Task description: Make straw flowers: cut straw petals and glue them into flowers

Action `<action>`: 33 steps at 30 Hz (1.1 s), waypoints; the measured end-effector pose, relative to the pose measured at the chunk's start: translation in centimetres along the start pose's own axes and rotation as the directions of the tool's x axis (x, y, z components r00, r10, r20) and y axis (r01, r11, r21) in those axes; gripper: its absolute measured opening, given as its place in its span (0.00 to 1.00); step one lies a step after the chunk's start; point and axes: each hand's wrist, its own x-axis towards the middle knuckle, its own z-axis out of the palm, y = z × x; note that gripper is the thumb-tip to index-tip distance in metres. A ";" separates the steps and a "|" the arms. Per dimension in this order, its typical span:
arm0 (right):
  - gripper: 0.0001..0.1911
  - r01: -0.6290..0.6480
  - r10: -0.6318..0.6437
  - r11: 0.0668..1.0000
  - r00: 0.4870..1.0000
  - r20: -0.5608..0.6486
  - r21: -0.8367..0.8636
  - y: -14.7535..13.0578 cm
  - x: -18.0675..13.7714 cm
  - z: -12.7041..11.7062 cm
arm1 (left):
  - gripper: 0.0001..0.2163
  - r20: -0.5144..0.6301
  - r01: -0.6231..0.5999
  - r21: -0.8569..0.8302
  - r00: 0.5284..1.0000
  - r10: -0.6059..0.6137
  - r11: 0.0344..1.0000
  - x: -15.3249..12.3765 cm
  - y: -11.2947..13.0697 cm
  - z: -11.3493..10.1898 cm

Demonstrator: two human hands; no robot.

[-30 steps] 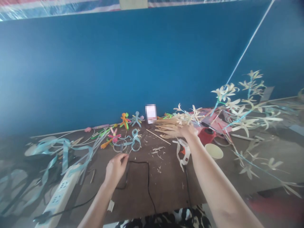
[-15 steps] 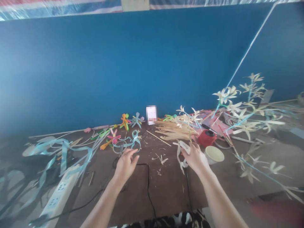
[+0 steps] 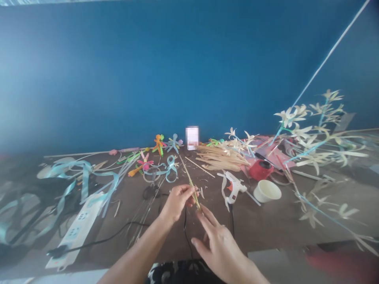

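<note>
In the middle of the head view, my left hand [image 3: 179,201] pinches a long narrow pale-yellow straw strip [image 3: 190,180] between thumb and fingers. The strip slants up and away toward the back of the table. My right hand [image 3: 217,236] is just below it, fingers stretched and thumb apart, the fingertips at the strip's lower end. Whether they touch it I cannot tell. A white hot glue gun [image 3: 235,186] lies beyond my right hand. Scissors [image 3: 152,185] lie left of my left hand, beside a light-blue ribbon bow [image 3: 171,169].
A bundle of straw strips [image 3: 222,157], a red roll [image 3: 260,169] and a pale cup [image 3: 267,191] stand to the right, near branches of straw flowers [image 3: 308,152]. At left are a power strip [image 3: 75,232] with a black cord and blue ribbon [image 3: 85,181]. A blue wall [image 3: 177,71] rises behind.
My right hand has left the glue gun and come to the middle. My left hand has moved right from beside the scissors and now holds a straw strip.
</note>
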 end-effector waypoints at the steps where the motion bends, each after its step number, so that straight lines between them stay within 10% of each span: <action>1: 0.25 0.000 0.000 1.000 1.000 0.002 0.005 0.4 0.1 0.1 | 0.15 -0.027 0.007 -0.004 1.000 -0.007 1.000 0.0 -0.2 -0.4; 10: 0.09 -0.110 0.122 0.986 0.989 -0.085 0.128 2.9 3.3 -0.2 | 0.12 -0.069 0.009 0.060 0.998 -0.004 0.998 -0.2 -0.8 -0.9; 18: 0.09 -0.132 0.151 0.958 0.987 0.058 -0.253 6.4 2.2 -3.8 | 0.13 -0.257 -0.009 -0.020 0.966 0.003 1.000 -0.3 -1.2 -3.7; 25: 0.11 0.112 0.018 0.916 0.947 0.320 -0.384 7.8 0.2 -3.6 | 0.12 -0.304 0.054 -0.097 0.949 -0.081 0.994 -0.8 -2.2 -5.3; 33: 0.08 0.117 0.021 0.841 0.969 0.247 -0.529 7.7 5.0 -2.0 | 0.11 -0.225 0.053 -0.089 0.972 -0.072 0.995 -1.5 -2.5 -4.4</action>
